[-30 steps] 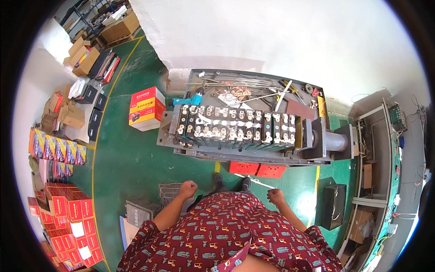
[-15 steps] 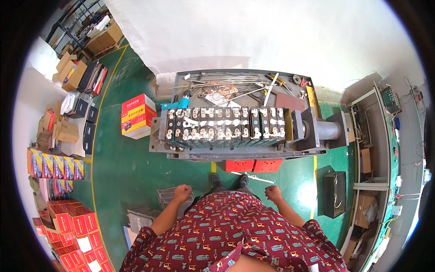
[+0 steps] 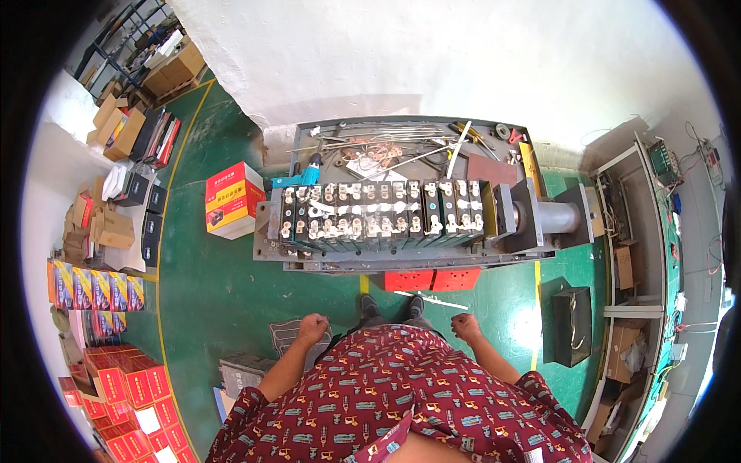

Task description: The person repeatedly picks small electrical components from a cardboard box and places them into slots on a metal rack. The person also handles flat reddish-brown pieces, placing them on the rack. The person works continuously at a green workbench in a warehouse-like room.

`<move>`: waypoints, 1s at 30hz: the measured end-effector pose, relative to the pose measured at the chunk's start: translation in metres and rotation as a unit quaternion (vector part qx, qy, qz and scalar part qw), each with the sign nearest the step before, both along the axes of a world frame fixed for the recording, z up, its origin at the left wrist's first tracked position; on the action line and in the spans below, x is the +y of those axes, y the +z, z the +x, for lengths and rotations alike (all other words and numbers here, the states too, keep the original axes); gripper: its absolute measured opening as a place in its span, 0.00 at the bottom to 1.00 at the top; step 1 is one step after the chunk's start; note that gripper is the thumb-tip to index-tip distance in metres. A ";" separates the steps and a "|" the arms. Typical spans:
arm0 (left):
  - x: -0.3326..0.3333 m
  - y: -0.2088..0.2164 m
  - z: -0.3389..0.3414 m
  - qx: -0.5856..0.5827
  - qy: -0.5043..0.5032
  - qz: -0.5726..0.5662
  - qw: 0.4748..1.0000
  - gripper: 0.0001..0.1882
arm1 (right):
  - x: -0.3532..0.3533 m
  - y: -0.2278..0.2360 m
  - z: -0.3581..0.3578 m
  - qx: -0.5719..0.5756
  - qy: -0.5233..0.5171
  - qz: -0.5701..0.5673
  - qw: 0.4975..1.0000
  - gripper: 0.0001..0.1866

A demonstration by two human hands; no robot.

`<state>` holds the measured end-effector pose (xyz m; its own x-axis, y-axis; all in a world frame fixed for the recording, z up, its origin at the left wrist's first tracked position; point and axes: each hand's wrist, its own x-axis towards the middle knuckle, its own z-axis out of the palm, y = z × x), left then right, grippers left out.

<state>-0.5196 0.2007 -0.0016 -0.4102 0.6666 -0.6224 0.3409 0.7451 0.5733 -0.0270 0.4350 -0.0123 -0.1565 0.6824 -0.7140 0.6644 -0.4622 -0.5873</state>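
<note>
My left hand [image 3: 313, 327] hangs in front of my body, its fingers curled in, and nothing shows in it. To the other side my right hand [image 3: 465, 327] is also held low with curled fingers and no visible object. Both are apart from the grey metal bench [image 3: 347, 267] ahead. On that bench a row of dark battery cells [image 3: 382, 212] with pale metal terminals is lined up in a steel clamping frame [image 3: 522, 216]. A teal power drill [image 3: 307, 174] lies at the row's far left corner.
Metal rods [image 3: 401, 133], copper scraps and pliers lie on the bench's far part. A red and yellow carton [image 3: 234, 202] stands left of it, red crates [image 3: 432, 280] below. Stacked red boxes [image 3: 127, 393] line the left. A black metal box [image 3: 572, 326] and shelving [image 3: 633, 312] are right.
The view has shifted very slightly. My hands keep almost the same place and pose, and nothing on the bench has visibly moved.
</note>
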 end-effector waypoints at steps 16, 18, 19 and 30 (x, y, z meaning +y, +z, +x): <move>0.001 0.006 0.001 -0.003 0.011 -0.008 1.000 0.15 | -0.001 -0.003 -0.001 0.006 0.007 0.007 1.000 0.09; 0.004 0.010 0.002 0.009 0.000 -0.015 1.000 0.15 | 0.004 -0.007 0.005 -0.020 0.061 -0.015 0.998 0.11; 0.005 0.012 0.003 0.003 0.001 -0.019 1.000 0.15 | 0.003 -0.010 0.007 -0.018 0.050 -0.016 0.998 0.10; 0.003 0.005 0.002 -0.014 0.012 -0.022 1.000 0.15 | 0.000 -0.013 0.007 -0.006 0.034 -0.006 0.999 0.11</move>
<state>-0.5172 0.2041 0.0036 -0.4078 0.6282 -0.6626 0.3070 0.7778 0.5484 -0.0204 0.4349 -0.0251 -0.1931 0.6624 -0.7239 0.7018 -0.4224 -0.5737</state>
